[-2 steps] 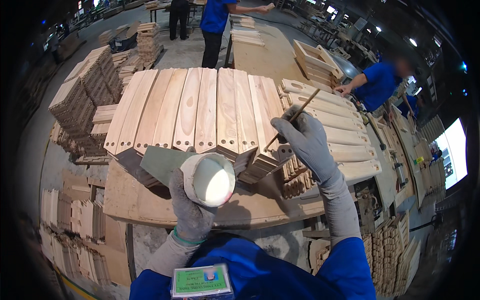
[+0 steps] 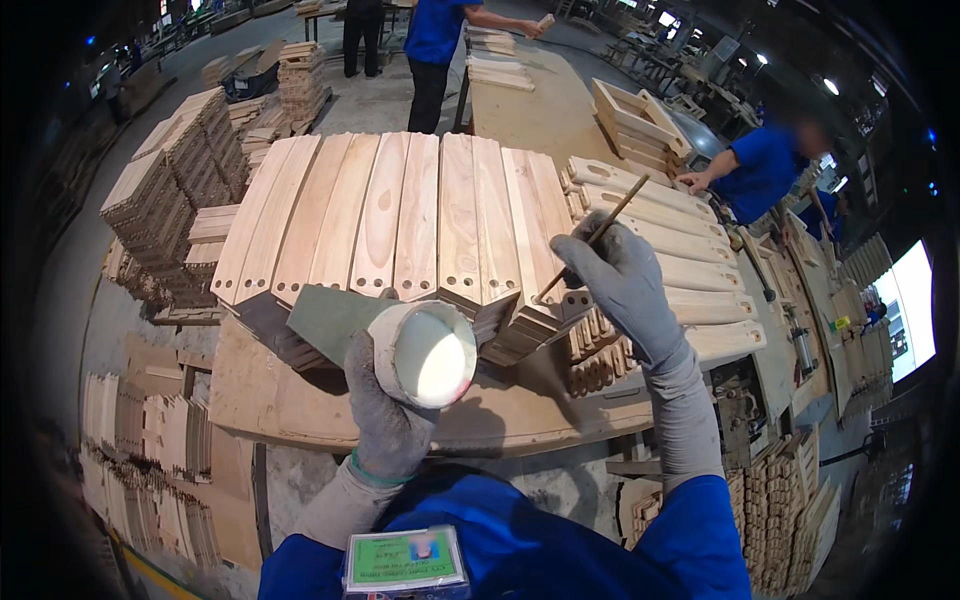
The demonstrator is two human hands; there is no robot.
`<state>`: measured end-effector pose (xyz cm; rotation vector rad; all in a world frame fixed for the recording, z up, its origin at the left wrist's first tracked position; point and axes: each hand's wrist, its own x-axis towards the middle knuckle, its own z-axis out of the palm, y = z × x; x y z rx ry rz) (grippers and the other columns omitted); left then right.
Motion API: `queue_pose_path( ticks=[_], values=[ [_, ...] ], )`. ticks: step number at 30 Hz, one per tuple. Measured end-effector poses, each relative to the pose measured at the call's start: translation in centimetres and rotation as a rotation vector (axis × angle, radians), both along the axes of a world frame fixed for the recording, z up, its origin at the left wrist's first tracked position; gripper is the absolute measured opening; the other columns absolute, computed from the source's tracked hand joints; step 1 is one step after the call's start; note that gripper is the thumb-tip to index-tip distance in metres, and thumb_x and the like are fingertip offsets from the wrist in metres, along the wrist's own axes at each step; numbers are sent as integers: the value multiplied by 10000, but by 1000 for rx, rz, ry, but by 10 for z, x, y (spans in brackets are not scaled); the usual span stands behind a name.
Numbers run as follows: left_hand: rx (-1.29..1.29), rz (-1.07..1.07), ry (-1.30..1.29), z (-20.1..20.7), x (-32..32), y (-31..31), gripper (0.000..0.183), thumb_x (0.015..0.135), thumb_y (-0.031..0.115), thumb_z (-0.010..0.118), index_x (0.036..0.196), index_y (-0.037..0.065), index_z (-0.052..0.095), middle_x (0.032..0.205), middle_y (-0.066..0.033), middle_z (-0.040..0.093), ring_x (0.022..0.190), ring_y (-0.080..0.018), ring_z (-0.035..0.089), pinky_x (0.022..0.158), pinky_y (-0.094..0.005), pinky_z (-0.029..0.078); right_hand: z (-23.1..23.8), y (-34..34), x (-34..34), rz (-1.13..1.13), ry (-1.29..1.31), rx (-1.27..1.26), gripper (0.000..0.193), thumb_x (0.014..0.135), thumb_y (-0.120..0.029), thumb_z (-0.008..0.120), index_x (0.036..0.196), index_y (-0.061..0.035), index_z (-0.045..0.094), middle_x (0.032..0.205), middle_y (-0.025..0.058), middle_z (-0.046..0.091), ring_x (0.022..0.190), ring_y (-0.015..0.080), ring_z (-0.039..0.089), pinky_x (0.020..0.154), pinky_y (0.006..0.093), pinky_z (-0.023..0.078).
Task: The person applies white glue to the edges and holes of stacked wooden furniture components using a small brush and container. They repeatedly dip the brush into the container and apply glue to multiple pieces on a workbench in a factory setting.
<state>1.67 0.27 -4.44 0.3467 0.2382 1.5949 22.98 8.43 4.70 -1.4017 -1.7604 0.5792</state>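
Stick [image 2: 622, 205] pinched in right grip [image 2: 625, 285], left grip [image 2: 388, 420] clasping white-liquid cup [image 2: 384, 342].
Best keep cup level, stick light at drilled boards [image 2: 459, 215].

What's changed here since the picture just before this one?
Barely anything: the far co-worker's hand, with a small pale piece, dipped slightly. Nothing was visibly taken up or let go. The left hand still holds the white-filled cup, the right hand the thin stick.

Woodworking workshop, tall slat stacks [image 2: 165, 225]
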Motion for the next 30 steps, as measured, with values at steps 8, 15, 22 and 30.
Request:
queue_pose_path(
  ticks=[8, 15, 22, 30],
  values=[
    [-18, -147, 65, 4, 2, 15, 544, 860, 306, 543, 1307, 64, 349, 1251, -100, 507, 1132, -258, 535, 898, -423, 509, 16, -34, -10, -4, 497, -4, 202, 830, -183, 659, 837, 6, 586, 760, 78, 628, 643, 127, 600, 584, 245, 486],
    [334, 322, 926, -19, 4, 11, 626, 904, 509, 347, 1346, 67, 324, 1285, -133, 475, 1153, -270, 517, 944, -423, 477, 0, -100, -36, 131, 686, -271, 212, 731, 54, 697, 914, 44, 591, 899, 179, 669, 816, 191, 664, 710, 283, 557],
    [60, -48, 182, -6, 16, 9, 666, 920, 580, 300, 1353, 78, 360, 1309, -107, 465, 1219, -266, 460, 1011, -433, 397, -19, -127, -31, 353, 429, 43, 161, 751, -36, 722, 866, 42, 641, 923, 212, 666, 858, 276, 664, 792, 378, 541],
    [-43, -245, 16, -6, 19, 6, 600, 945, 534, 273, 1293, 72, 432, 1228, -110, 536, 1156, -262, 520, 964, -433, 445, 2, -91, -28, -22, 639, 3, 170, 821, -108, 674, 903, 19, 598, 823, 137, 657, 773, 163, 647, 681, 286, 537]
  ],
)
